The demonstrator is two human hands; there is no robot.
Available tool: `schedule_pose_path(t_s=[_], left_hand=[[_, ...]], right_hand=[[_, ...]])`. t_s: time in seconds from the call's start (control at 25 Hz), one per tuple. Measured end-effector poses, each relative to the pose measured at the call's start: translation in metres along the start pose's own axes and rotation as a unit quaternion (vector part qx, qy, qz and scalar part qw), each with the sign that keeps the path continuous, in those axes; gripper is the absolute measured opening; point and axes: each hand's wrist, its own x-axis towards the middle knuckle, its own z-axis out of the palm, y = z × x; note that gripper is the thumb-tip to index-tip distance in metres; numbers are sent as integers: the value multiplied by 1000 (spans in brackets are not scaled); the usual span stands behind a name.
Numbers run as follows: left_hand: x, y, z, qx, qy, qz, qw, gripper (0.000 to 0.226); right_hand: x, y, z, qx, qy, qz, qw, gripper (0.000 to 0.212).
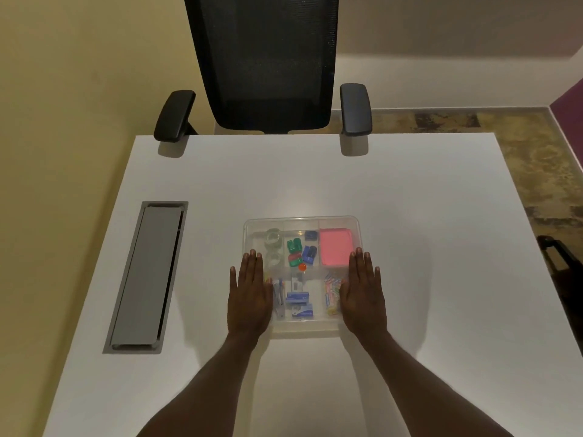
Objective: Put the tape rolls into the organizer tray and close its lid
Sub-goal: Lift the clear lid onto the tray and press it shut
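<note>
A clear plastic organizer tray [302, 219] sits on the white table, with its transparent lid lying flat over it. Two clear tape rolls [273, 237] show through the lid in the far left compartment, one behind the other. My left hand [250, 298] lies flat, palm down, on the lid's left edge with fingers straight. Flat on the right edge rests my right hand [362, 294] in the same pose. Neither hand holds anything.
Under the lid are green and blue clips [301, 250], a pink note pad [336, 250], staple boxes [299, 305] and coloured paper clips [332, 288]. A grey cable hatch [146, 275] is set into the table at left. A black office chair [268, 74] stands at the far edge.
</note>
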Motion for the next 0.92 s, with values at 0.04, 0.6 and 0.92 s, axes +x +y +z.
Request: schedule_pose_path(t_s=[0.04, 0.6, 0.92], left_hand=[[-2, -2, 2, -10, 3, 0, 1000, 64], [-6, 0, -10, -32, -12, 27, 999, 64], [-59, 30, -16, 41, -76, 117, 989, 68]], right_hand=[[0, -1, 1, 0, 1, 0, 1000, 64], [-2, -7, -20, -63, -36, -25, 997, 71], [-58, -45, -23, 14, -68, -122, 990, 77]])
